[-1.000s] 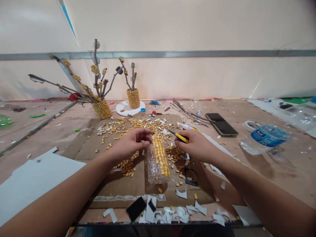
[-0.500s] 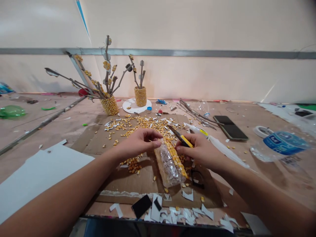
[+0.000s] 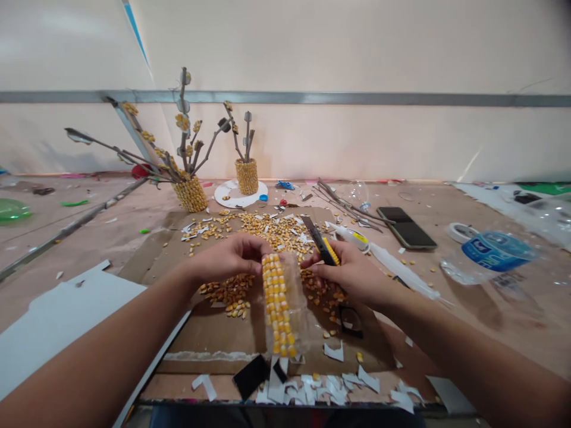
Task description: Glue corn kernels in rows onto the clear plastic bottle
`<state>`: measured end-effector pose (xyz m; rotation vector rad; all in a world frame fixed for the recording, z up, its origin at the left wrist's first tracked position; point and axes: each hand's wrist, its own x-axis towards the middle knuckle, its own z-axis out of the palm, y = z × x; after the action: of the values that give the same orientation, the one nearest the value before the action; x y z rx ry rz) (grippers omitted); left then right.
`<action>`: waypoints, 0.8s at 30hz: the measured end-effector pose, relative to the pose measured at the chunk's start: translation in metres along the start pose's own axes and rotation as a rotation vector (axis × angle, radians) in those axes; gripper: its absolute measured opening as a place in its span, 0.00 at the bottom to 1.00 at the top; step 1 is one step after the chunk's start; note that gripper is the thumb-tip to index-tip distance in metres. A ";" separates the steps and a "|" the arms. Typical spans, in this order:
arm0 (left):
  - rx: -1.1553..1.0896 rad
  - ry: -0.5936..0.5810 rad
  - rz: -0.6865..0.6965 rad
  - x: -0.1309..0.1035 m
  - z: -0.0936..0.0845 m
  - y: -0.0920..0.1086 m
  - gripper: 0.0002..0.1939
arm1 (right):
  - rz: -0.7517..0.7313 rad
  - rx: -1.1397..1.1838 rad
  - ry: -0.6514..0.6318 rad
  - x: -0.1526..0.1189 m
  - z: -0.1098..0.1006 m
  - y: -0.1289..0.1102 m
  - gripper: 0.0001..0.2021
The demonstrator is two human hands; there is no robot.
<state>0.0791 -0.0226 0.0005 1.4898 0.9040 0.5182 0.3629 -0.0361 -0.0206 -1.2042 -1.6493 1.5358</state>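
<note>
My left hand [image 3: 234, 257] is closed on the upper left edge of a clear plastic piece [image 3: 297, 297], which carries rows of yellow corn kernels [image 3: 277, 303] along its left part. In my right hand [image 3: 343, 267] is a yellow and black utility knife [image 3: 323, 242], its dark blade pointing up and to the left. The right fingers come close to the plastic's right edge; whether they touch it I cannot tell. Loose corn kernels [image 3: 272, 229] lie heaped on the cardboard [image 3: 200, 339] beneath and beyond the hands.
Two kernel-covered pots, a larger [image 3: 190, 193] and a smaller [image 3: 247, 177], hold twigs at the back. Rightward lie a phone [image 3: 407, 227], a glue bottle [image 3: 352, 235], a tape roll [image 3: 461, 232] and a cut plastic bottle [image 3: 491, 255]. Paper scraps [image 3: 323, 386] litter the front edge.
The plastic piece has been turned, so its kernel rows now face me on the left side and the bare plastic lies right. It has shifted slightly left with my left hand; the knife stays held.
</note>
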 end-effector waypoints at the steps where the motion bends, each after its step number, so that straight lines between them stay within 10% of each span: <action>1: -0.007 -0.016 0.010 0.000 -0.001 0.001 0.14 | -0.028 0.013 0.014 0.000 0.001 0.000 0.11; 16: -0.348 -0.014 -0.013 0.000 0.019 -0.010 0.21 | -0.287 0.197 0.000 -0.007 0.014 -0.008 0.09; 24: -0.184 0.005 -0.075 0.005 0.000 -0.013 0.21 | -0.221 -0.045 0.195 0.005 -0.002 0.001 0.02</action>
<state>0.0786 -0.0195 -0.0128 1.2844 0.8878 0.5356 0.3625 -0.0311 -0.0224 -1.1152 -1.6338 1.2134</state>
